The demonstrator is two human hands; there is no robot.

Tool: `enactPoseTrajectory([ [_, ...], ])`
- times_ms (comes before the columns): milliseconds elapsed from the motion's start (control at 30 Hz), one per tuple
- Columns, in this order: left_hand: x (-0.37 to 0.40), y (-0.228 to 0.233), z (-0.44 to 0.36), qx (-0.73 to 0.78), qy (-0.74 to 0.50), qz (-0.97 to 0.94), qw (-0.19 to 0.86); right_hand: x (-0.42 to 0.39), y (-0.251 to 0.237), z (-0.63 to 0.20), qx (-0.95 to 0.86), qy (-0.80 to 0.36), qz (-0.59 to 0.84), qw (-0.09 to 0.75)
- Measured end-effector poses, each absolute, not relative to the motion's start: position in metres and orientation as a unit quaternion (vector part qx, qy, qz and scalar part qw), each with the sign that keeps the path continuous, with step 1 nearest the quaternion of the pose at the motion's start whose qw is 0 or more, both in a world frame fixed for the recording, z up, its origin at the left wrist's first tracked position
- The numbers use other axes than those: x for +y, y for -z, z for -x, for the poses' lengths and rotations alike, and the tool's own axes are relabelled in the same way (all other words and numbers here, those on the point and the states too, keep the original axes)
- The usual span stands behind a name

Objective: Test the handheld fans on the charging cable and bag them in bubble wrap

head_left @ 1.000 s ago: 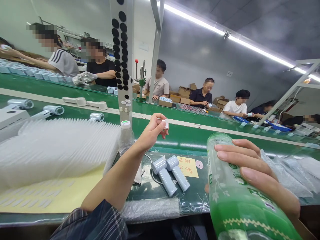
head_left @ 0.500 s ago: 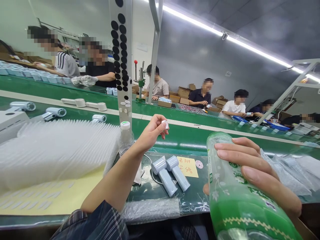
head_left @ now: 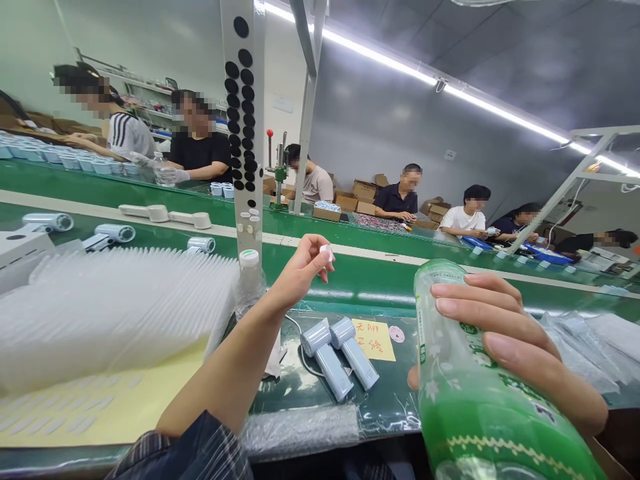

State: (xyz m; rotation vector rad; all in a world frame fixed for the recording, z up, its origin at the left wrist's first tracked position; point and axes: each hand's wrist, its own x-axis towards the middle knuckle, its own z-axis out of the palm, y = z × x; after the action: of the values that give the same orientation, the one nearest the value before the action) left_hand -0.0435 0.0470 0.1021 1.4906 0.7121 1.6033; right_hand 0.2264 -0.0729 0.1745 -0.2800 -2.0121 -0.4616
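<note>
left hand (head_left: 300, 275) was held out over the near side of the green belt (head_left: 365, 267), thumb and fingertips pinching a small white piece (head_left: 327, 253); piece was too small to tell what it was. right hand (head_left: 525, 343) was wrapped around a green bottle (head_left: 460, 400), fingers across the near side. bottle was tilted, close to the camera, clear toward its upper end and green lower down, bottom part cut off by the frame edge. between the two hands, two light-blue devices (head_left: 333, 373) lay side by side on the desk (head_left: 393, 393), round heads toward the belt, handles toward the person. yellow note (head_left: 375, 343) with red handwriting sat just beside the heads, pink round sticker (head_left: 397, 334) next to the note. bubble-wrap roll (head_left: 303, 427) lay along the near desk edge. clear bottle (head_left: 250, 287) with a white cap stood behind the left forearm, in front of the post (head_left: 257, 80) dotted with black discs. big stack of white sheets (head_left: 125, 307) took up the left side, yellow sheet (head_left: 165, 390) with rows of small pale pieces under its near edge. clear plastic bags (head_left: 575, 350) lay beyond the right hand. co-workers (head_left: 397, 197) sat across the belt.
</note>
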Motion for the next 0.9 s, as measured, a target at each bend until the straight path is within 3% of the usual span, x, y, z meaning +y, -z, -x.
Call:
enactPoseTrajectory([
  [367, 0.0478, -0.1007, 0.0457, 0.265, -0.609, -0.614, 0.426, -0.0749, -0.1805, -0.2271, -0.842, 0.194, 0.106, 0.493],
  [500, 0.0472, -0.1007, 0.0461, 0.271, -0.598, -0.623, 0.426, -0.0739, -0.1835, -0.2316, -0.869, 0.191, 0.092, 0.447],
  [667, 0.046, -0.0995, 0.0476, 0.291, -0.592, -0.63, 0.41, -0.0738, -0.1816, -0.2281, -0.845, 0.182, 0.101, 0.493],
  [900, 0.0427, -0.0997, 0.0478, 0.294, -0.59, -0.631, 0.409, -0.0758, -0.1766, -0.2273, -0.842, 0.186, 0.11, 0.494],
])
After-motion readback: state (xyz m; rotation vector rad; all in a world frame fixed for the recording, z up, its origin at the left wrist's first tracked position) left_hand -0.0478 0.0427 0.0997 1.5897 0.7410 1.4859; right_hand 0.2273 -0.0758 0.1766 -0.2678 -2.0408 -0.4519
